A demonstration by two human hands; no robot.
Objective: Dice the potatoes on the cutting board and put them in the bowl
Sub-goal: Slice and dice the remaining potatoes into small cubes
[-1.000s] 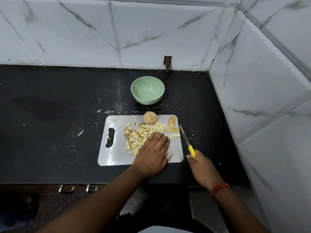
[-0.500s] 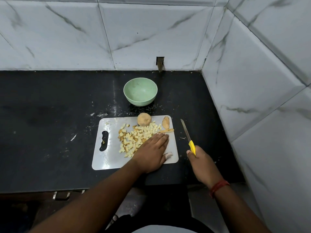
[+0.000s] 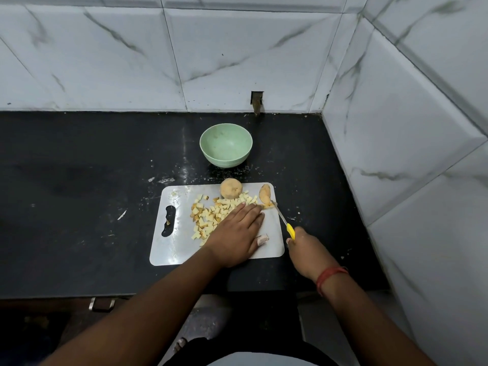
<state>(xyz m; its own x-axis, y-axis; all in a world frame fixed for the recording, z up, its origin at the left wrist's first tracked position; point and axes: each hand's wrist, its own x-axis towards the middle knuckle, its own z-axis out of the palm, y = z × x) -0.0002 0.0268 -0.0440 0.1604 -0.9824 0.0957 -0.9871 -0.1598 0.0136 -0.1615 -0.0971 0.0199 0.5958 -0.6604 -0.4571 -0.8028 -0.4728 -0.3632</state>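
Note:
A white cutting board (image 3: 179,249) lies on the black counter. Several potato dice (image 3: 211,212) are piled on its middle. A whole potato (image 3: 231,188) sits at the board's far edge, and a potato slice (image 3: 264,194) lies at the far right corner. My left hand (image 3: 237,233) rests flat on the board with straight fingers touching the dice. My right hand (image 3: 306,249) grips a yellow-handled knife (image 3: 284,220), its tip touching a small potato piece by the slice. The green bowl (image 3: 226,143) stands empty behind the board.
The black counter (image 3: 79,194) stretches to the left, with crumbs scattered near the board. White tiled walls close in at the back and at the right (image 3: 396,154). The counter's front edge runs just below the board.
My left hand slid forward against the dice. The knife moved left, and its tip now reaches the potato piece at the board's far right.

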